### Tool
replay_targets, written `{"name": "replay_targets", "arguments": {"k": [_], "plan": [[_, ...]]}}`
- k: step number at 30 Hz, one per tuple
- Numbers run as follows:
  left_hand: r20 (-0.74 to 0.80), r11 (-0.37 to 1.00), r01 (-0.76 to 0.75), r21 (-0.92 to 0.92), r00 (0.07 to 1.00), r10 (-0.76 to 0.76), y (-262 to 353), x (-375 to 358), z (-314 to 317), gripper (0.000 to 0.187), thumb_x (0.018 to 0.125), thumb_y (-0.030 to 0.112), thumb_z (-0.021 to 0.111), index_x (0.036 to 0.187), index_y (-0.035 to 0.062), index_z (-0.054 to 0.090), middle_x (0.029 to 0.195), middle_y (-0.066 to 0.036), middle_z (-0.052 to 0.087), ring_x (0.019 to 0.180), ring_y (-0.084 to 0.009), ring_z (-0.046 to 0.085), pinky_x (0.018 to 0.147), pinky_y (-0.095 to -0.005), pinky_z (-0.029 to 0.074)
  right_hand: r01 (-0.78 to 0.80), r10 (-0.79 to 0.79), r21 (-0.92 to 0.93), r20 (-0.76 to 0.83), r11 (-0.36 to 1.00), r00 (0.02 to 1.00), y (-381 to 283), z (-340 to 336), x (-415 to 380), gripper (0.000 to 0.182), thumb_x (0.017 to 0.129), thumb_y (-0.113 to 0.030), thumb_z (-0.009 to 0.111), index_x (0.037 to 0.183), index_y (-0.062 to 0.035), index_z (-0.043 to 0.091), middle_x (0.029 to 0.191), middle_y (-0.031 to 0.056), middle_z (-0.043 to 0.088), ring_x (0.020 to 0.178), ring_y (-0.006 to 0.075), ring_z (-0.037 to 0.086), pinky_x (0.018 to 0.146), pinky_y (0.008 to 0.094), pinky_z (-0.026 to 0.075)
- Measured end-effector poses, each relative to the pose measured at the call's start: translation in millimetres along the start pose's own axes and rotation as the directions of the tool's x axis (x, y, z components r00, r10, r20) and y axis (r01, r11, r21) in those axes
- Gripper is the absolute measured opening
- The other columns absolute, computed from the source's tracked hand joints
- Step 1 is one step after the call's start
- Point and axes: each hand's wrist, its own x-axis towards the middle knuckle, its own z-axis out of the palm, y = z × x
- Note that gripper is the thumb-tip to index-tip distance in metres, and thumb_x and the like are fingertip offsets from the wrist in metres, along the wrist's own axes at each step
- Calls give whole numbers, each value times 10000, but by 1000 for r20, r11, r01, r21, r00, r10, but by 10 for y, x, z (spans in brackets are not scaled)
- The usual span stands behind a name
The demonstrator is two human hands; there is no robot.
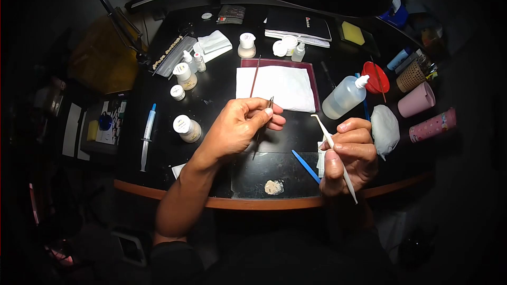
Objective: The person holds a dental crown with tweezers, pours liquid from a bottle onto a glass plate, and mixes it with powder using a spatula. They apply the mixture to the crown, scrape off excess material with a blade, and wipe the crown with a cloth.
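Pinching, right fingers (332, 158) slant a white tool (324, 131) forward-left; left fingers (268, 112) pinch tweezers (271, 102).

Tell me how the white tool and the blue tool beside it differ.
The white tool is held in the right hand, while the blue tool lies on the desk. The white tool has a sharply bent tip; the blue tool's visible end runs straight. Both are slender.

Tweezers (271, 104) and white tool (336, 150) in hands (298, 134)
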Motion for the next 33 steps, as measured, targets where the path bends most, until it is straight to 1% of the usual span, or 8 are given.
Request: {"name": "replay_targets", "arguments": {"k": [3, 6, 10, 13, 20, 26, 29, 33], "plan": [[-24, 999, -30, 27, 999, 30, -37, 6, 5, 264, 1066, 135, 574, 1145, -91, 685, 1020, -184, 755, 950, -201, 752, 900, -297, 570, -10, 10, 14, -28, 1000, 1000, 12, -8, -25, 264, 771, 30, 642, 1011, -61, 577, 813, 59, 617, 838, 221, 561, 839, 384, 508], [51, 998, 24, -63, 999, -20, 10, -19, 0, 291, 1070, 160, 560, 1163, -93, 671, 1020, -194, 751, 931, -223, 759, 890, -302, 574, -7, 9, 40, -52, 999, 999, 53, 55, -11, 237, 762, 25, 660, 978, -56, 603, 826, 64, 629, 833, 228, 581, 834, 384, 506], [247, 933, 135, -333, 968, -52, 24, -58, 19, 326, 1075, 187, 526, 1199, -93, 638, 975, -193, 733, 860, -250, 758, 842, -324, 587, -55, 58, 52, -50, 997, 997, 31, 166, -9, 212, 777, 40, 712, 963, -28, 636, 874, 97, 658, 909, 271, 648, 777, 363, 611], [376, 866, 208, -454, 926, -25, 0, -88, 27, 321, 1093, 185, 508, 1215, -88, 626, 1001, -190, 735, 875, -241, 754, 855, -320, 585, -12, 13, 14, -11, 1000, 1000, 7, 172, 30, 196, 797, 34, 723, 962, -24, 633, 867, 103, 652, 915, 280, 656, 754, 355, 644], [393, 844, 238, -481, 919, -35, 29, -108, 96, 320, 1082, 190, 524, 1172, -100, 627, 963, -193, 714, 830, -236, 736, 833, -325, 590, 24, -24, -44, 16, 999, 1000, 0, 178, 18, 220, 783, 25, 781, 943, -37, 644, 843, 86, 675, 855, 259, 669, 740, 354, 592], [365, 886, 199, -419, 930, -37, 55, -114, 105, 323, 1083, 194, 535, 1143, -101, 652, 996, -148, 714, 911, -171, 715, 871, -281, 569, 18, -16, -69, 33, 997, 999, -16, 177, 33, 246, 748, 43, 816, 930, -39, 672, 852, 72, 687, 870, 255, 675, 739, 342, 593], [366, 900, 182, -397, 930, -27, 30, -103, 99, 322, 1099, 171, 505, 1167, -116, 634, 1012, -210, 735, 916, -230, 753, 879, -307, 591, 27, -22, -64, 72, 998, 997, -12, 157, 11, 276, 790, 57, 759, 1018, -60, 656, 896, 92, 690, 904, 272, 658, 793, 374, 587], [356, 886, 204, -416, 933, -48, 83, -120, 118, 316, 1079, 184, 547, 1138, -105, 660, 1015, -140, 718, 946, -158, 712, 891, -278, 565, 17, -11, -82, 74, 996, 997, -31, 160, 26, 293, 781, 54, 774, 1022, -68, 663, 892, 79, 676, 908, 271, 661, 769, 359, 591]]}}
